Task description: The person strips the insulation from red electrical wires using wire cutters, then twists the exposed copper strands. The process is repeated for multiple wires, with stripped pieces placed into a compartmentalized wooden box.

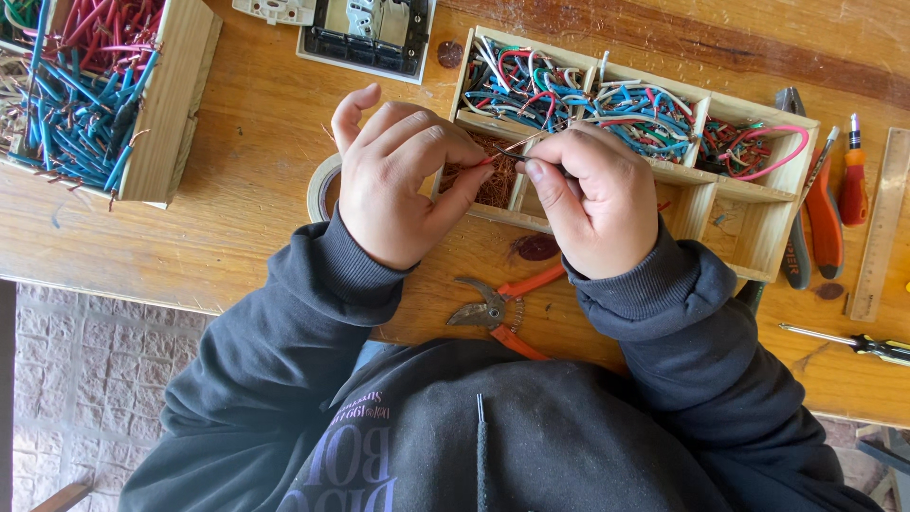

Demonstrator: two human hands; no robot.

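Note:
My left hand (403, 180) and my right hand (592, 199) meet over the wooden table, and together they pinch a short thin red wire (500, 154) with bare copper strands at its tip. Both hands hover over a wooden compartment box (749, 223). Its near cell holds loose copper strands (488, 185), and its far cells hold cut wire pieces in several colours (626, 109). Orange-handled wire strippers (502, 313) lie on the table just below my hands.
A second wooden box (175, 104) of blue and red wire pieces stands at the far left. A tape roll (322, 185) peeks out beside my left hand. Pliers (815, 213), screwdrivers (851, 175) and a ruler (882, 223) lie at the right. A switch plate (365, 33) sits at the top.

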